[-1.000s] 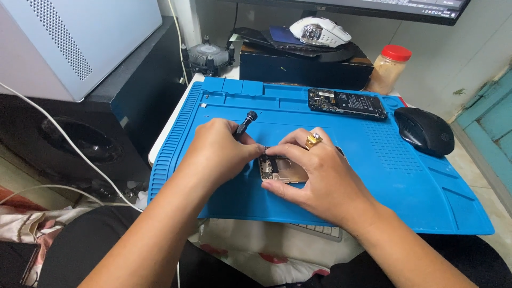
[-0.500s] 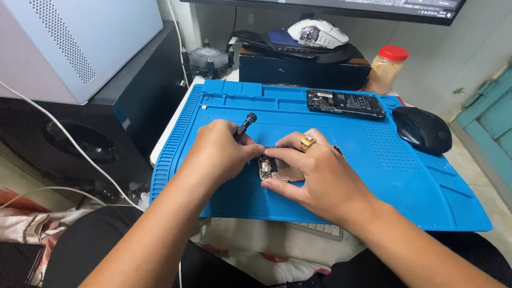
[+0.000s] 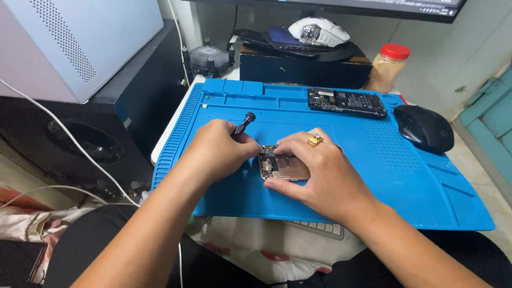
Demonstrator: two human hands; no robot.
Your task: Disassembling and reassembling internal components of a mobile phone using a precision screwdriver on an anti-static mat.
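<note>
My left hand point(image 3: 218, 152) grips a small black screwdriver point(image 3: 244, 124), its tip down at the top edge of an opened phone body point(image 3: 282, 166) lying on the blue work mat point(image 3: 405, 186). My right hand point(image 3: 320, 173), with a gold ring on one finger, presses on the phone body and holds it flat; fingers cover its right side and lower edge. The screwdriver's tip is hidden between my fingers.
A second opened phone point(image 3: 346, 102) lies at the mat's far edge. A black mouse point(image 3: 425, 128) sits at the right, a red-lidded jar point(image 3: 388, 66) behind it. A white mouse point(image 3: 318, 31) rests on a dark box; a cooler fan point(image 3: 209, 57) and grey computer case point(image 3: 80, 37) stand left.
Both hands stay on the phone body with only slight shifts; the screwdriver remains upright in my left hand.
</note>
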